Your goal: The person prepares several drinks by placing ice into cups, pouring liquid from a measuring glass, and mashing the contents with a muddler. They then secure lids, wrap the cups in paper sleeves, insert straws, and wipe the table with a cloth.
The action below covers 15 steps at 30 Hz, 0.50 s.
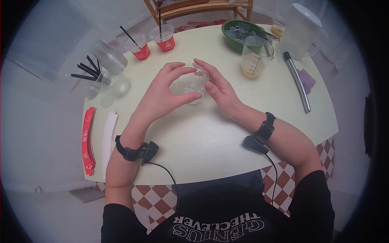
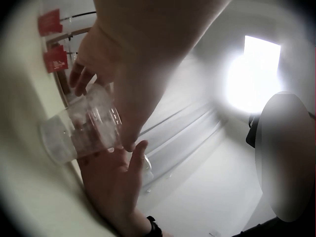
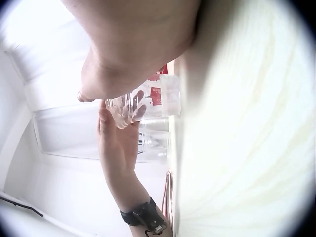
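1. Centrally, a clear, colourless plastic cup [image 1: 189,84] stands upright on the pale table [image 1: 210,150], see-through and ringed with ridges near its broad rim, its base narrower.
2. The left hand [image 1: 162,91] curves round one side of the cup in a wide grip, thumb toward the near side, fingers over the far side.
3. The right hand [image 1: 223,93] holds the opposite side, also in a wide arc; how hard either hand presses, one cannot tell.
4. Tabletop runs from the cup to the table's curved near edge, with open room between the forearms.
5. Beyond the left hand stand two red-banded cups [image 1: 166,44], near the far edge and apart from the held cup.
6. To the right, a gap of tabletop separates the right hand from a jug [image 1: 252,65] of tan liquid, just beside a green bowl [image 1: 231,41].
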Tool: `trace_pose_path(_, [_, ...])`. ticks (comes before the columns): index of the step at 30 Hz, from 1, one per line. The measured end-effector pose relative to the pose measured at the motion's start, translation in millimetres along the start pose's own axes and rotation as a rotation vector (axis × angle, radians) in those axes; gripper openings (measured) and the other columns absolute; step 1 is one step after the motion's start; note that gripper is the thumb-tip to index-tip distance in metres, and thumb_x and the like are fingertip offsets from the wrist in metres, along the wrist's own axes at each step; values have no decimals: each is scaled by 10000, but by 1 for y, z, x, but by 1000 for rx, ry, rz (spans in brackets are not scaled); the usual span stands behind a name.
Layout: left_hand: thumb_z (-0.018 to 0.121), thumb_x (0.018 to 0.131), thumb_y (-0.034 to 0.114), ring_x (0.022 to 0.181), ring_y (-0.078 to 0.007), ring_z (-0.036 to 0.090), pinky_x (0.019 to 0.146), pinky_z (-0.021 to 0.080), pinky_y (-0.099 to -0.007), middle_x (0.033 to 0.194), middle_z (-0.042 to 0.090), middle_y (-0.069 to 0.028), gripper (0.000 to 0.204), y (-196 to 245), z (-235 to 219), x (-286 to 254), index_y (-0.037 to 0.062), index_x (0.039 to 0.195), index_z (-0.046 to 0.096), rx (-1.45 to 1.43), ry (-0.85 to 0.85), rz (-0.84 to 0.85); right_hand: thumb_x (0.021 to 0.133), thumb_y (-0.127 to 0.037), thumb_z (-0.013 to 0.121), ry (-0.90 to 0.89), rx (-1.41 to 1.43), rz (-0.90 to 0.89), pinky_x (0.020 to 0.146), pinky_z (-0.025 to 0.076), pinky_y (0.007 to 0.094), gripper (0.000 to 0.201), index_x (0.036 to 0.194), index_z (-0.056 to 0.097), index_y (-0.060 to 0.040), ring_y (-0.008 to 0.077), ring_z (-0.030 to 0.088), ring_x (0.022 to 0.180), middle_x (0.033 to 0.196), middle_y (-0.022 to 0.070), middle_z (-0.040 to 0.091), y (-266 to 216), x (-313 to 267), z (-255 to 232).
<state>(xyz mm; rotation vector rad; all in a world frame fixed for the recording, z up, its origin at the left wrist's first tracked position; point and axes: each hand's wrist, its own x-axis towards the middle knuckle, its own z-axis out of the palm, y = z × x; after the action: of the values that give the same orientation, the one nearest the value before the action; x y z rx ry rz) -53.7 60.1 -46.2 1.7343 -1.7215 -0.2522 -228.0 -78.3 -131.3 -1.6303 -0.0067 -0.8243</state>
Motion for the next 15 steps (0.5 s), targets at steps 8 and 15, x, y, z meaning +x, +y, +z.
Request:
trace_pose_path(8, [895, 876, 344, 1337, -294, 576, 1129, 476, -419, 1443, 549, -148, 728, -6, -3, -3, 63, 1429, 516, -64, -91, 14, 1139, -281, 576, 79, 22, 92, 1103, 486, 365, 403, 1483, 594, -71, 189, 602, 1293, 1466, 81, 616, -1, 1, 1])
trace_pose_path(15, [630, 1099, 195, 1398, -203, 505, 1167, 430, -390, 1542, 489, -128, 531, -25, 1, -4, 50, 1557, 406, -428, -221, -242, 1095, -210, 641, 104, -27, 70, 1070, 510, 352, 377, 1453, 628, -90, 180, 609, 1266, 1451, 67, 622, 2, 1, 3])
